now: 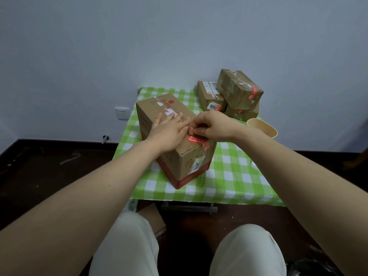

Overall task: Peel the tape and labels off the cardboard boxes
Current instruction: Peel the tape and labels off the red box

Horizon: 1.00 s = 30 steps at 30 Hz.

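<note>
You are working with both arms bare: no sleeve is showing anywhere along either forearm, up to the frame's lower corners. Your left hand [169, 129] and right hand [211, 124] are wearing no gloves, and your wrists are carrying no watch or band. Any ring is too small to make out here. You are wearing pale, off-white trousers [127, 248], plain and without visible print or seams, possibly a soft cotton, though the dim light is making the fabric hard to judge. Both trouser legs are showing smooth, rounded knees.
</note>
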Tool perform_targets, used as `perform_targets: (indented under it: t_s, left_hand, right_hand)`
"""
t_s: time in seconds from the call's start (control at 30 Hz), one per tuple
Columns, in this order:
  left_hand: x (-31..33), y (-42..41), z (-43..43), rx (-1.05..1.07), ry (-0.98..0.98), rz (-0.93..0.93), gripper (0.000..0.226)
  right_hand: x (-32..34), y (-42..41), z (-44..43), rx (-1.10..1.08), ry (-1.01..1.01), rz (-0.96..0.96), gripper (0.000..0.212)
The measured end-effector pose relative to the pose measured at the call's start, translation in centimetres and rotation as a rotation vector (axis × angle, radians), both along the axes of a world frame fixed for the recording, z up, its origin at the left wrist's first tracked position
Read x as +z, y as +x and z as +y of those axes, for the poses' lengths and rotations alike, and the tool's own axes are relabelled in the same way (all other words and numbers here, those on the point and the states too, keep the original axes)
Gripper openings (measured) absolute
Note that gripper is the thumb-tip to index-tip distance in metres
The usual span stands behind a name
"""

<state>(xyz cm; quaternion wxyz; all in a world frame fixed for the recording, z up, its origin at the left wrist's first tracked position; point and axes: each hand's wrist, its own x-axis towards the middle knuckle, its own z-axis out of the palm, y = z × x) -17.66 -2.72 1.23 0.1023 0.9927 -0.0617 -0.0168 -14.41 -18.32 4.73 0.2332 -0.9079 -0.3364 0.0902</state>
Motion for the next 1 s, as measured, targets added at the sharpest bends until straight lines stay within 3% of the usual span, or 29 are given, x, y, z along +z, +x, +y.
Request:
perform_targets:
  t_s: [1.0]
  left_hand:
    - [-0.26,0.18,0.07,0.006,0.003,-0.011,0.045]
  right_hand:
    - [0.09,0.06,0.17,0.01,0.0,0.096,0.017]
